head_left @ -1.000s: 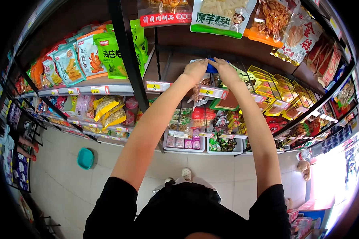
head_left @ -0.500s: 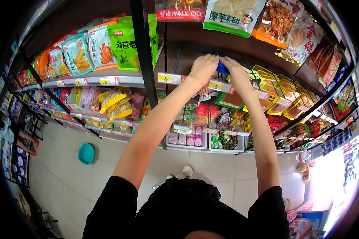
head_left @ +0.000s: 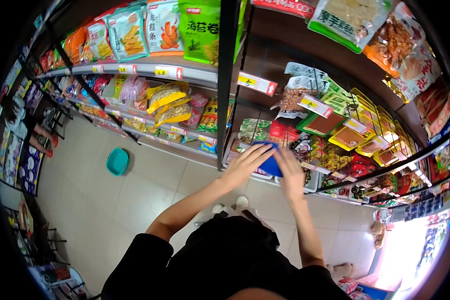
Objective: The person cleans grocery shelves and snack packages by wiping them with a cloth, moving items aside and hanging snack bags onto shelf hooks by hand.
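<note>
A smooth, plain blue thing (head_left: 271,164), flat and perhaps a cloth or a packet, is between my hands in front of the shelves. My left hand (head_left: 250,162) grips it from the left, with the fingers lying over its top edge. On the other side my right hand (head_left: 291,174) has its fingers along the right edge. Part of the blue thing is hidden under the fingers. Beyond the hands, a clear packet of brown nuts or beans (head_left: 297,95) hangs from a hook, beside green-edged packets (head_left: 321,124) and yellow-edged packets (head_left: 352,136).
Snack bags (head_left: 202,32) line the upper left shelf, with yellow bags (head_left: 170,107) below. A black upright post (head_left: 226,85) divides the racks. A teal basin (head_left: 117,161) stands on the tiled floor (head_left: 150,190). Another person (head_left: 22,125) is at the far left.
Both hands have come back and down from the hook rack toward my body, with the blue thing between them. The nut packet behind them now shows. The view has shifted left.
</note>
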`<action>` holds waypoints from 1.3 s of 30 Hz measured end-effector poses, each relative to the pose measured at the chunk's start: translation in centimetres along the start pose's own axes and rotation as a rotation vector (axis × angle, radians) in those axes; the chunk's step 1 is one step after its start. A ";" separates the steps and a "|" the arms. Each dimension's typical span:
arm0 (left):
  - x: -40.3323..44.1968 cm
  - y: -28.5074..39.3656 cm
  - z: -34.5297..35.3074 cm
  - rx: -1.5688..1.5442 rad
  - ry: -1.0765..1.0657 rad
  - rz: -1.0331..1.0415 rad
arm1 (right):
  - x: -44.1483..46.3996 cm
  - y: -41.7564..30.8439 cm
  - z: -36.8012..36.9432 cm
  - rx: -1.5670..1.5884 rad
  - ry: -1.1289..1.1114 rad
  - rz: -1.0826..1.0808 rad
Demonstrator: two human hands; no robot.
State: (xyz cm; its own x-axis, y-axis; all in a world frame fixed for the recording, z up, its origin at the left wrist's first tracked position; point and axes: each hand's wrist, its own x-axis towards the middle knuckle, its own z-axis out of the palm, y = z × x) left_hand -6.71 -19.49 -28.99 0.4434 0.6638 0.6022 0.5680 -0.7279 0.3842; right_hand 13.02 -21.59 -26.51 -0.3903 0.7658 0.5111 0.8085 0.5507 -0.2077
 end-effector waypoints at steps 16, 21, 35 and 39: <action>-15.6 -18.2 0.8 -0.053 0.344 -0.828 | 5.0 -6.6 26.5 1.007 -0.464 0.463; -17.3 -23.1 0.1 -0.492 0.486 -0.989 | 8.9 -11.6 26.6 0.828 -0.017 0.528; -17.8 -23.8 -11.6 -0.470 0.300 -0.806 | 18.6 -6.4 39.5 0.099 -0.309 0.666; -18.1 -25.2 -12.9 -0.270 0.316 -0.638 | 18.2 -6.9 37.9 0.072 -0.438 0.630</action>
State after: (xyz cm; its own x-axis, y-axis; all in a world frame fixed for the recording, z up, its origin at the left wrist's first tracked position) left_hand -38.00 -15.38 -40.53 -0.1570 0.9188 0.3621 0.4399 -0.2632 0.8586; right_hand -16.31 1.14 -47.40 -0.0167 0.9953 -0.0955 0.9111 -0.0242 -0.4116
